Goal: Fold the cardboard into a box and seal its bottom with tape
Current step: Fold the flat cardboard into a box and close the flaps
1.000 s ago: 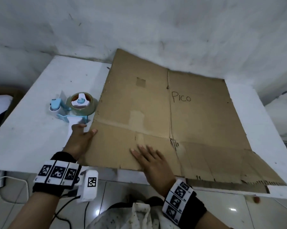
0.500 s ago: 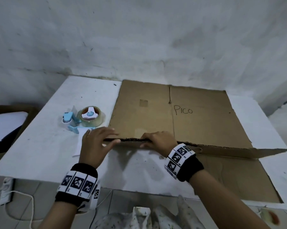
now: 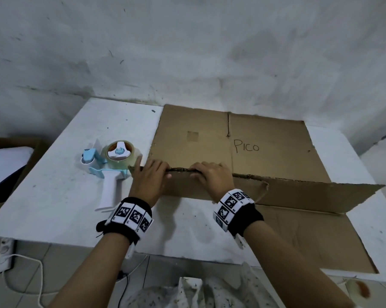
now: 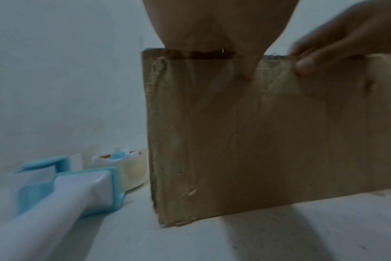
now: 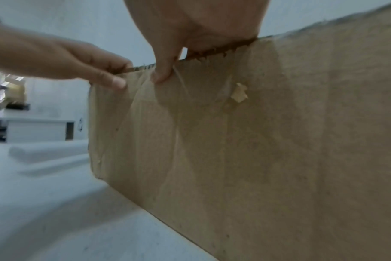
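Note:
A flattened brown cardboard box (image 3: 265, 156) marked "PICO" lies on the white table (image 3: 54, 196). Its near flap (image 3: 187, 187) stands raised from the table. My left hand (image 3: 149, 174) grips the flap's top edge near its left corner, thumb on the near face and fingers over the far side. My right hand (image 3: 212, 174) grips the same edge a little further right. In the left wrist view the left thumb (image 4: 246, 67) presses the flap (image 4: 257, 132). In the right wrist view the right thumb (image 5: 163, 74) pinches the flap (image 5: 234, 141), with the left hand (image 5: 89, 70) beside it.
A blue and white tape dispenser (image 3: 112, 165) with a roll of clear tape lies just left of the cardboard, its handle pointing toward me. A grey wall rises behind the table. A power strip (image 3: 5, 252) hangs at the table's near-left corner.
The near flap lay flat under my hands a second ago; both hands took its edge and lifted it. It now stands steeper than half a second ago.

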A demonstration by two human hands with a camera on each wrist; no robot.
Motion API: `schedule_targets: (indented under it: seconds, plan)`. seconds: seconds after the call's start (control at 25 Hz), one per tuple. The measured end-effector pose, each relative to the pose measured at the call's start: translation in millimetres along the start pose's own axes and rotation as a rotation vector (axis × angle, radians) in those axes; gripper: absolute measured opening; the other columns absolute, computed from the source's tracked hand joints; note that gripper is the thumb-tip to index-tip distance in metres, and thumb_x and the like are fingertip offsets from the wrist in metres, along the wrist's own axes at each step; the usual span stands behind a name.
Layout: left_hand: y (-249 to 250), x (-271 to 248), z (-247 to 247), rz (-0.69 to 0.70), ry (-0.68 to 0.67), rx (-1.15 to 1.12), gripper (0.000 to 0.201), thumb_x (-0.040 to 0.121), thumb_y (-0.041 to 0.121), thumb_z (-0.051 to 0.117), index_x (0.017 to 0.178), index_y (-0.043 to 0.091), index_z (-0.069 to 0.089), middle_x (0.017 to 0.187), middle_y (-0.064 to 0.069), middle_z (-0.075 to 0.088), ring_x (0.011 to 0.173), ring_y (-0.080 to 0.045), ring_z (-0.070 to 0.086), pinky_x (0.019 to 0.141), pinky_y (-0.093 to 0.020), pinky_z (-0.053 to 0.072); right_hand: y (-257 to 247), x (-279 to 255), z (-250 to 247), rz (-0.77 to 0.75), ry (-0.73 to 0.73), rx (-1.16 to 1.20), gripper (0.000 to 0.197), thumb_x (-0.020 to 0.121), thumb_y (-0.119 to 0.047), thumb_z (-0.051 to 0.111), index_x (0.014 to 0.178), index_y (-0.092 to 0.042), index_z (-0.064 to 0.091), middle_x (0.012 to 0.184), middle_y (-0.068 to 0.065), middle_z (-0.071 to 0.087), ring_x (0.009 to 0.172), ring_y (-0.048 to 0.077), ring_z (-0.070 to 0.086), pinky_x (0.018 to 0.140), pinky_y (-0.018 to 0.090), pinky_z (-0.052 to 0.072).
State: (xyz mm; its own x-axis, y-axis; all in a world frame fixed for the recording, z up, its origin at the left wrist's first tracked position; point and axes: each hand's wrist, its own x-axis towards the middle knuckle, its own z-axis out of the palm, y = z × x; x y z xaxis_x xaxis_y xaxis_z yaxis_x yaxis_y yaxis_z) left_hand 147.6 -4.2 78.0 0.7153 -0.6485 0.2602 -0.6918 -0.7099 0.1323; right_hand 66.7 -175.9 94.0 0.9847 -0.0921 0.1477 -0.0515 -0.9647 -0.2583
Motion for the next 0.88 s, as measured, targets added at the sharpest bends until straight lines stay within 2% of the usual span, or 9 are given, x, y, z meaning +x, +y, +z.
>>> schedule_targets:
  seconds: [0.12,0.24,0.4,0.48,0.56,0.64,0.68,0.76,0.88]
  plan:
    - [17.0,9.4,4.3,-0.042,-0.087,-0.049,0.031,0.088,0.043,0.048,0.104,0.019,0.058,0.107,-0.002,0.060,0.107,-0.025,0.052,0.097,-0.036,0.013,0.0,4.8,-1.8,0.030,-0.070,-0.058,0.033,0.095,-0.037,0.043,0.124,-0.024,0.052,0.117,0.000,0.064,0.108,0.023,0.056,0.087,0.034,0.029]
    - [17.8,19.0,3.2,-0.105,-0.117,-0.085,0.032,0.091,0.044,0.042,0.108,0.022,0.056,0.112,-0.003,0.056,0.110,-0.025,0.046,0.098,-0.037,0.017,9.2,-5.4,-1.8,0.127,-0.127,-0.200,0.046,0.094,-0.035,0.045,0.138,-0.022,0.038,0.133,0.003,0.052,0.124,0.024,0.045,0.105,0.044,0.023]
    - [37.5,21.1,4.3,-0.011,-0.122,-0.054,0.034,0.088,0.039,0.049,0.116,0.019,0.052,0.121,-0.004,0.055,0.121,-0.024,0.046,0.113,-0.054,0.007,24.7,-10.4,-7.9,0.183,-0.111,-0.133,0.030,0.096,-0.026,0.042,0.126,-0.019,0.044,0.127,0.001,0.055,0.120,0.022,0.047,0.103,0.038,0.023]
    - [68.5,23.6,7.7,0.044,-0.188,-0.073,0.041,0.092,0.040,0.043,0.127,0.019,0.045,0.130,-0.003,0.049,0.128,-0.022,0.041,0.115,-0.053,0.001,22.8,-8.3,-9.4,0.211,-0.138,-0.058,0.038,0.095,-0.024,0.044,0.133,-0.020,0.039,0.133,0.001,0.052,0.125,0.021,0.045,0.108,0.038,0.019]
    - [89.0,29.2,9.3,-0.014,-0.179,-0.104,0.039,0.095,0.038,0.037,0.129,0.022,0.045,0.129,-0.003,0.050,0.125,-0.023,0.042,0.115,-0.049,0.004,25.9,-21.3,-8.0,0.228,-0.101,-0.077,0.050,0.092,-0.021,0.048,0.140,-0.019,0.033,0.143,0.005,0.045,0.135,0.021,0.038,0.116,0.048,0.008]
    - [93.1,32.0,9.8,-0.069,-0.138,-0.124,0.035,0.095,0.035,0.038,0.126,0.024,0.048,0.123,-0.004,0.053,0.121,-0.025,0.043,0.114,-0.049,0.007,44.1,-47.2,-5.3,0.245,0.015,-0.267,0.056,0.082,-0.020,0.057,0.135,-0.017,0.040,0.140,0.009,0.050,0.133,0.026,0.043,0.107,0.064,0.010]
    - [94.5,31.7,10.0,-0.069,-0.130,-0.113,0.033,0.095,0.033,0.038,0.126,0.024,0.048,0.124,-0.003,0.052,0.122,-0.025,0.042,0.115,-0.050,0.005,57.7,-61.1,-6.8,0.272,0.057,-0.336,0.057,0.078,-0.019,0.061,0.133,-0.017,0.044,0.136,0.009,0.054,0.130,0.027,0.048,0.102,0.067,0.011]
    - [106.5,31.1,9.7,0.018,-0.174,-0.095,0.036,0.095,0.026,0.039,0.131,0.022,0.041,0.135,-0.002,0.044,0.133,-0.021,0.033,0.116,-0.050,-0.003,80.2,-80.2,-14.1,0.292,0.045,-0.285,0.061,0.079,-0.006,0.060,0.137,-0.017,0.042,0.137,0.006,0.053,0.132,0.026,0.045,0.104,0.064,0.004]
    - [150.5,36.4,15.1,0.162,-0.233,-0.120,0.051,0.092,0.032,0.042,0.140,0.021,0.028,0.145,-0.002,0.035,0.138,-0.019,0.027,0.117,-0.047,-0.001,90.8,-79.1,-23.1,0.279,0.011,-0.026,0.067,0.089,0.004,0.045,0.147,-0.020,0.023,0.153,0.001,0.030,0.145,0.017,0.018,0.109,0.046,-0.018]
